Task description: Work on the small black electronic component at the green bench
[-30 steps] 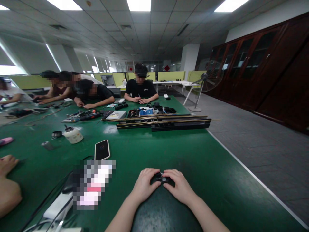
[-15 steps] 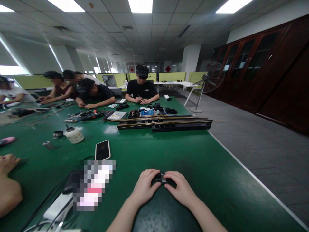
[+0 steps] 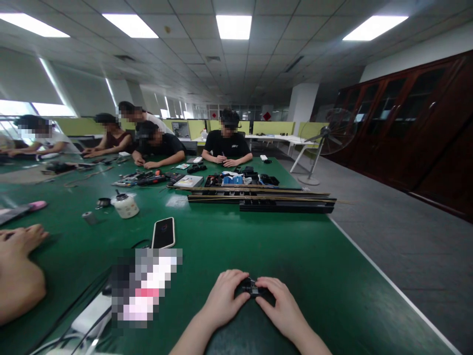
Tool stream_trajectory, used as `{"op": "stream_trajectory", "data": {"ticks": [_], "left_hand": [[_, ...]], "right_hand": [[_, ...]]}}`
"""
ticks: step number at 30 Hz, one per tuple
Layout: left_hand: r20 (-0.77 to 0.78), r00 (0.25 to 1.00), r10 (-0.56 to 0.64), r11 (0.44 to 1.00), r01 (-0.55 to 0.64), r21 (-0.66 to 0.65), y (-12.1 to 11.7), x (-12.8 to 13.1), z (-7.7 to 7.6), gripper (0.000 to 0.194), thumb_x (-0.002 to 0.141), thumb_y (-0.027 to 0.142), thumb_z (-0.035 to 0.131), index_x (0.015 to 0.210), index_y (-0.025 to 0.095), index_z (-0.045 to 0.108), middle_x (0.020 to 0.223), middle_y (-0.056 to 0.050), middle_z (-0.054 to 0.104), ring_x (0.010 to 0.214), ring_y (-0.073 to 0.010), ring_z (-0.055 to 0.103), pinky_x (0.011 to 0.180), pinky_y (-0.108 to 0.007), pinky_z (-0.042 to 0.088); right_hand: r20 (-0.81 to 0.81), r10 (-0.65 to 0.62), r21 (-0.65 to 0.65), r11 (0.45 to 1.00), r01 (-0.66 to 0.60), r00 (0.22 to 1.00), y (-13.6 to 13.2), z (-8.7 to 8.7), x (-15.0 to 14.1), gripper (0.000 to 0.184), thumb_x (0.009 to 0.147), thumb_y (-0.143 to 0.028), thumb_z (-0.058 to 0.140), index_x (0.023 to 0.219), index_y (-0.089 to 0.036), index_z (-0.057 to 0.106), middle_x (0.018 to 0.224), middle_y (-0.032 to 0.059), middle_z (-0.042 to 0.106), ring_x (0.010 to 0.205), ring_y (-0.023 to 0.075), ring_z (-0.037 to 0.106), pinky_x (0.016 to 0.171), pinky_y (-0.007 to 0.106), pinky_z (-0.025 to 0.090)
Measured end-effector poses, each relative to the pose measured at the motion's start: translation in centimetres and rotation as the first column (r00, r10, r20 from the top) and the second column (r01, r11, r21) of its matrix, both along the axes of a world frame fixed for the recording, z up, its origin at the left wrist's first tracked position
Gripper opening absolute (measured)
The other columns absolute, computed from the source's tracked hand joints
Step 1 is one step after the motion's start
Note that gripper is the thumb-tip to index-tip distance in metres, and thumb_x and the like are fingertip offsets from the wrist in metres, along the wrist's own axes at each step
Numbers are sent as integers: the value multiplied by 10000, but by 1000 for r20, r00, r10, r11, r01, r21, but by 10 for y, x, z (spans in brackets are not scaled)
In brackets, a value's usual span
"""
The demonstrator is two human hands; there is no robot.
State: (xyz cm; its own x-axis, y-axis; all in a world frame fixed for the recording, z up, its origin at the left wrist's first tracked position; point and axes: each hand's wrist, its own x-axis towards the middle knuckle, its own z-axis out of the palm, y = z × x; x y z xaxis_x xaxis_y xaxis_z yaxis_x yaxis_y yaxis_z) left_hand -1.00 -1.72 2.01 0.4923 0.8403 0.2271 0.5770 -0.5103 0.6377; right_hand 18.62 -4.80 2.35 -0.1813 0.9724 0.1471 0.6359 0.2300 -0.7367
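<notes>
A small black device (image 3: 253,288) with a lighter, shiny middle lies between my two hands, low over the green table (image 3: 295,246). My left hand (image 3: 227,296) grips its left end between thumb and fingers. On the right end, the thumb and fingers of my right hand (image 3: 279,301) close round it in the same way. The fingers cover both ends, and the device is too small to name its kind.
Left of my hands lie a phone (image 3: 163,233), a blurred-out patch (image 3: 151,286) and a white power strip (image 3: 90,313) with cables. A white jar (image 3: 126,206) stands beyond. Long black rails (image 3: 288,205) with thin rods cross the table ahead. A co-worker's hand (image 3: 27,236) rests at left.
The view has tilted up and turned slightly left, so everything sits lower and further right. Both hands keep their grip on the black device, with little visible change.
</notes>
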Motion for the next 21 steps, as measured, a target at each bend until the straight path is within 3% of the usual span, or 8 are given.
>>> {"op": "stream_trajectory", "data": {"ticks": [21], "left_hand": [[8, 1000, 16, 1000, -16, -4, -2, -1, -1, 379, 783, 283, 618, 1152, 248, 542, 1112, -42, 589, 1035, -225, 512, 913, -356, 387]], "right_hand": [[-28, -11, 17, 1000, 11, 1000, 1, -5, 0, 208, 747, -282, 594, 939, -245, 667, 1058, 67, 663, 1036, 238, 575, 936, 394, 421]]}}
